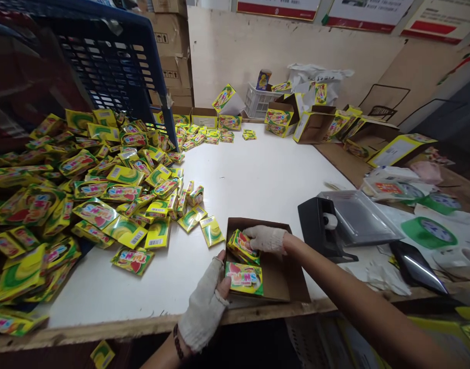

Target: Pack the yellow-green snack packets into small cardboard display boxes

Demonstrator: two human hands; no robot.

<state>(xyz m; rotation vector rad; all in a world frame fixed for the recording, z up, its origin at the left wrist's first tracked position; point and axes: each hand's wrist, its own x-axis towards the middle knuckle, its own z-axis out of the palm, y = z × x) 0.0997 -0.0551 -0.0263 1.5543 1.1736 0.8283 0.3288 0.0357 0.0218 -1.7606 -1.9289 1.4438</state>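
An open cardboard box point(275, 282) lies at the front of the white table, with small yellow boxes inside along its left side. My left hand point(206, 305), in a white fingerless glove, grips the box's left wall, its thumb over the edge. Inside, my gloved right hand point(266, 239) has its fingers closed on a small yellow box point(240, 251) toward the back; the fingertips are partly hidden. Nearer me in the box, another small yellow box point(244, 278) with pink lettering lies flat, apart from my right hand.
A large heap of small yellow boxes point(100, 189) spreads on the left beneath a tilted blue crate point(142, 66). On the right stand a black tape dispenser point(315, 225), a clear plastic tray point(360, 218), green tape point(429, 232) and a phone point(417, 266). Open display cartons point(313, 125) line the back.
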